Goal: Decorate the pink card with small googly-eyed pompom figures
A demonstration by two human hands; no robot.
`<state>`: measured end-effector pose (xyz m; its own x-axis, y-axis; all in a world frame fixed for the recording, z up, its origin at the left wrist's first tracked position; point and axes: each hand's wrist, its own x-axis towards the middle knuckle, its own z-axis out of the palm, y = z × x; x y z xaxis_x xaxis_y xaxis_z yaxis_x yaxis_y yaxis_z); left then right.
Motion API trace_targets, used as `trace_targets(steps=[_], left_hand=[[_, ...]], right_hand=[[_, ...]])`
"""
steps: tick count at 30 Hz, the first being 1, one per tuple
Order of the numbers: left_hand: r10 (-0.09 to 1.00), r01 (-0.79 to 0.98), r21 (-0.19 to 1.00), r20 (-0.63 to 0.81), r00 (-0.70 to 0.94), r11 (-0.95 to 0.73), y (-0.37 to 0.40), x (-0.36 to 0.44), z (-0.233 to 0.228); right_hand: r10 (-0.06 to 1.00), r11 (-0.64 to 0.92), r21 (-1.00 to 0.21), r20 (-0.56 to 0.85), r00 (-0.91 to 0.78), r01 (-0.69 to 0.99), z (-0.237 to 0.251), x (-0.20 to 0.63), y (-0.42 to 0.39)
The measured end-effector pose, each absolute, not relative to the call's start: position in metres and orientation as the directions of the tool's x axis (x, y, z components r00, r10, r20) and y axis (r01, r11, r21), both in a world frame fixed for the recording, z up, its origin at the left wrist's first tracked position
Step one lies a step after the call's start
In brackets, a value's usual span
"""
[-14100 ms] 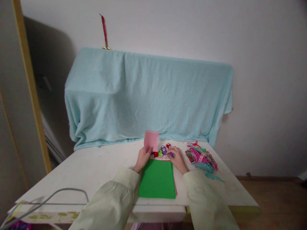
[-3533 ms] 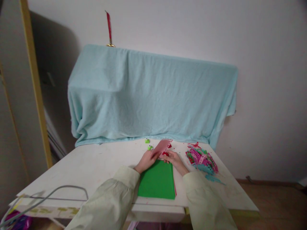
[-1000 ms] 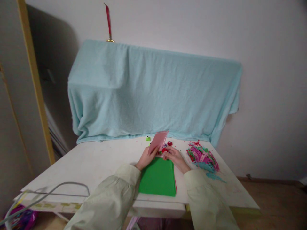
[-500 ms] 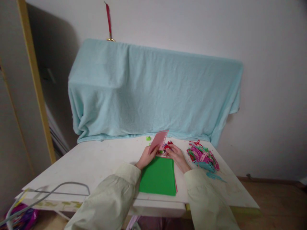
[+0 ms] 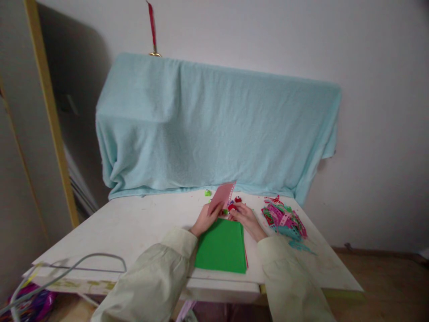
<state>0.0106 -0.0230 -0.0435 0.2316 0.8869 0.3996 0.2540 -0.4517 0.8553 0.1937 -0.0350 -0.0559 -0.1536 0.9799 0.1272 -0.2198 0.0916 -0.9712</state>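
My left hand (image 5: 205, 220) is closed on a pink sheet of paper (image 5: 221, 197), held tilted up off the table. Small holes run along the sheet's right edge. My right hand (image 5: 247, 220) has its fingers closed around a small red craft punch (image 5: 232, 207), close to the lower right edge of the pink sheet; whether the two touch I cannot tell. Below both hands lies a stack of green paper (image 5: 221, 248) with a red edge showing. Another red punch (image 5: 237, 199) sits just behind my right hand, and a green punch (image 5: 208, 192) stands farther back.
A heap of punched paper strips (image 5: 284, 219) in pink, red, green and blue lies on the right of the white table (image 5: 140, 223). A light blue cloth (image 5: 217, 129) hangs along the back. A grey metal tube (image 5: 100, 256) crosses the front left corner.
My right hand's fingers and the red punch have shifted slightly, a little left beside the sheet's edge. The left hand and pink sheet stay nearly in place.
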Motion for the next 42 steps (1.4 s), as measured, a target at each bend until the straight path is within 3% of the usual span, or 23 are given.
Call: trace_targets(steps=[11,20,32,42], left_hand=[[0.891,0.249,0.862,0.387,0.236,-0.441,-0.020,0.009,-0.049],[0.893,0.235,0.871,0.374,0.250,-0.431,-0.021,0.007,-0.047],[0.867,0.217,0.851,0.418,0.271,-0.478,-0.023,0.010,-0.046],[0.742,0.209,0.750,0.493,0.454,-0.627,-0.023,0.007,-0.038]], right_hand=[[0.980,0.141,-0.952,0.173,-0.096,-0.270,-0.052,0.193,-0.035],[0.965,0.139,-0.955,0.190,-0.179,-0.262,-0.054,0.194,-0.037],[0.940,0.132,-0.986,0.158,-0.302,-0.104,-0.070,0.197,-0.028],[0.920,0.107,-0.994,0.100,-0.379,-0.004,-0.065,0.195,-0.032]])
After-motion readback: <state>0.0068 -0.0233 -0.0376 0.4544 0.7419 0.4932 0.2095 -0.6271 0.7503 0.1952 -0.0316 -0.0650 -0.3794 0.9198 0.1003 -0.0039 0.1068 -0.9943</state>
